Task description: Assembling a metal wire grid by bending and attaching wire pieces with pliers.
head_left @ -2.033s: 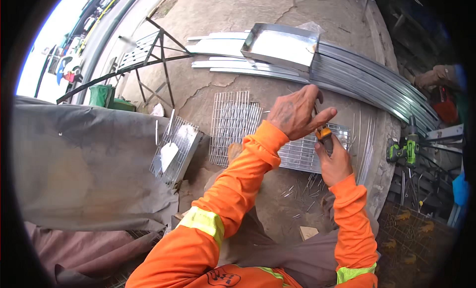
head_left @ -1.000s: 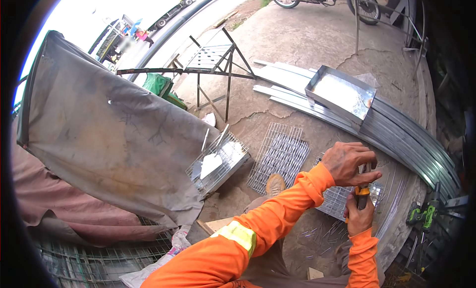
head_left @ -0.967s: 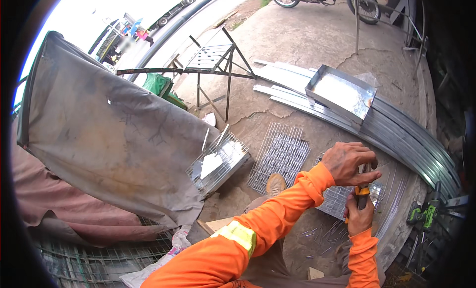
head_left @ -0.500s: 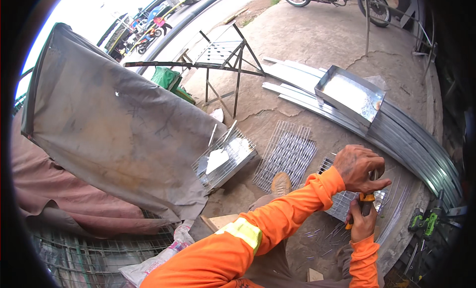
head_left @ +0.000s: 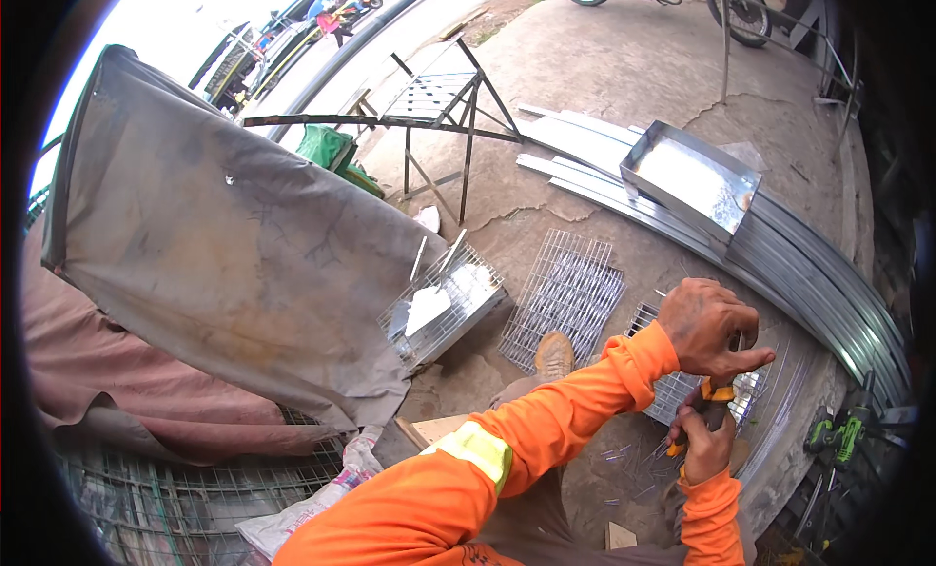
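Note:
My right hand [head_left: 709, 447] is closed around pliers [head_left: 719, 391] with yellow and dark handles, their jaws pointing up toward my other hand. Just above them, my left hand [head_left: 707, 327] has its fingers curled with the thumb out to the right; whatever it grips is thin and mostly hidden. Below both hands lies a wire mesh panel [head_left: 671, 395], partly covered by my left wrist and the pliers. Short cut wire pieces [head_left: 624, 456] are scattered on the ground beside it. Long thin wires [head_left: 777, 415] run along the right of the mesh.
Another wire mesh stack [head_left: 561, 303] lies ahead of my shoe [head_left: 555, 354]. A wire cage [head_left: 453, 322] holding white pieces stands left of it. Long metal strips [head_left: 809, 278] curve along the right under a metal tray [head_left: 694, 176]. A green drill [head_left: 850, 429] lies far right. A grey tarp [head_left: 224, 225] hangs left.
The pliers and my right hand have shifted slightly to the left and tilted. My left hand has stayed almost in place, a little higher.

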Available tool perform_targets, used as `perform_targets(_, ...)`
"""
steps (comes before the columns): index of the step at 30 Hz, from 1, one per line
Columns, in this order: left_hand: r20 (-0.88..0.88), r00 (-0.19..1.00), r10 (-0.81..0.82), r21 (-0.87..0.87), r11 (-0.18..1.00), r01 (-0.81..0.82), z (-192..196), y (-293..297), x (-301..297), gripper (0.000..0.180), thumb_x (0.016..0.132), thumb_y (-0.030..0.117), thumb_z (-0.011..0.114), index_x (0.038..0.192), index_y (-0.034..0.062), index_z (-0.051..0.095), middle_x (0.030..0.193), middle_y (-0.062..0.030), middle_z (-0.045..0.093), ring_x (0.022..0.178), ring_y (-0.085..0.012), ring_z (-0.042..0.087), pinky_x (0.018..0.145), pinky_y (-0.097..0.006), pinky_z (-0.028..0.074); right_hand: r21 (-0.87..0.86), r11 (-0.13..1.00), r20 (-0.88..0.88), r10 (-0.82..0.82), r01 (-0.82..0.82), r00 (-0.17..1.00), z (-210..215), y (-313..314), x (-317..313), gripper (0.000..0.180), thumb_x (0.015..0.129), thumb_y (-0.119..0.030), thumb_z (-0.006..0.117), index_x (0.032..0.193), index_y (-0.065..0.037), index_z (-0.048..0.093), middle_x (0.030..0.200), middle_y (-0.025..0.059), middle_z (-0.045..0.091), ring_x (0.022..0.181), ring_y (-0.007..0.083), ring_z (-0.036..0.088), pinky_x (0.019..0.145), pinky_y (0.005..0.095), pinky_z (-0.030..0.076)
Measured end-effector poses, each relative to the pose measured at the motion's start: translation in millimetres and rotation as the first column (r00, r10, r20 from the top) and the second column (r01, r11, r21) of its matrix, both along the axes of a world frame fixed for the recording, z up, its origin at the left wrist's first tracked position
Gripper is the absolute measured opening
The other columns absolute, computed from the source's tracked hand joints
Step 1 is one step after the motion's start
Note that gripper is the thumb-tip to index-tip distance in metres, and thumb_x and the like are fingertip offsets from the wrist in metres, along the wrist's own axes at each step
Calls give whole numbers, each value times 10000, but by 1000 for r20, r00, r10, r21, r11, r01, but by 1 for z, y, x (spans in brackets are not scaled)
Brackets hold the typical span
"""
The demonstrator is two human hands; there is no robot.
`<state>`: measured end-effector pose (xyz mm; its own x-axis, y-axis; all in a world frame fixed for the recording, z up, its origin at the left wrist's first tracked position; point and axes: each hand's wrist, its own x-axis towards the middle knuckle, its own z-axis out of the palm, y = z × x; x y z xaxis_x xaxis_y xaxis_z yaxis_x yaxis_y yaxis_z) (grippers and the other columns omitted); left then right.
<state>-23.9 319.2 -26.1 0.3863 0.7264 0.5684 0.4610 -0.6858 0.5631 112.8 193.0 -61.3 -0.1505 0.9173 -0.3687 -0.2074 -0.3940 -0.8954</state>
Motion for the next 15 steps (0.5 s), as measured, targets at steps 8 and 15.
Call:
perform_targets(8, 41, 998, -39, -89, 995, 42, 3, -2, 1, 528, 790, 613, 721, 569, 136, 669, 505, -26, 576, 505, -237, 607, 544, -370, 481, -51, 998, -74, 31, -35, 997, 8, -9, 1, 188, 881, -47, 533, 1059, 6, 500, 799, 77, 545, 636, 176, 558, 595, 349, 508)
perform_targets(15, 81, 996, -43, -44, 998, 46, 2, -1, 7, 564, 795, 612, 723, 516, 131, 634, 464, -36, 529, 460, -233, 576, 501, -360, 451, -140, 989, -287, 8, -50, 958, 18, -15, -5, 173, 893, -62, 539, 1050, -2, 496, 786, 81, 537, 651, 171, 556, 620, 337, 514)
